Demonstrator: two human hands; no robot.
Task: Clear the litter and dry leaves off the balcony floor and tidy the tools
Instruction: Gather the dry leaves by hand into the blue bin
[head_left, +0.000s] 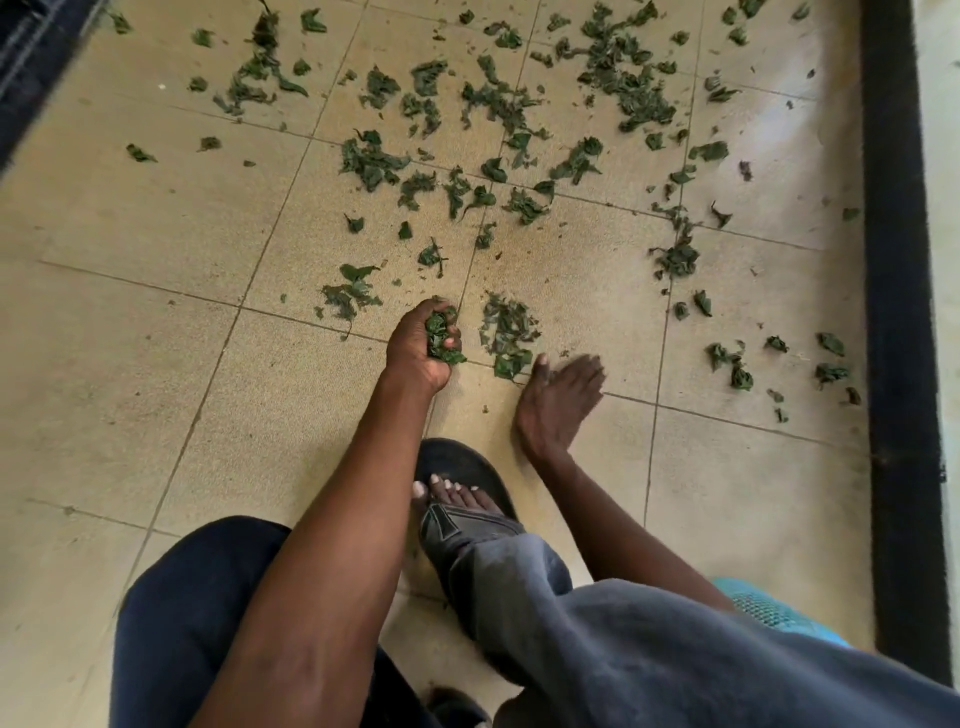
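Left hand (423, 347) clenches a wad of leaves (441, 338); right hand (558, 402), fingers released, should sweep the clump (506, 332) just beyond them leftward.

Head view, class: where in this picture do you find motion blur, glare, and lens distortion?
Head view: the right hand is smeared at its fingers by motion, while the left hand gripping leaves is sharp; a pale washed-out glare lies on the floor tiles at upper right; the wide lens bends the dark edge strip and tile joints.
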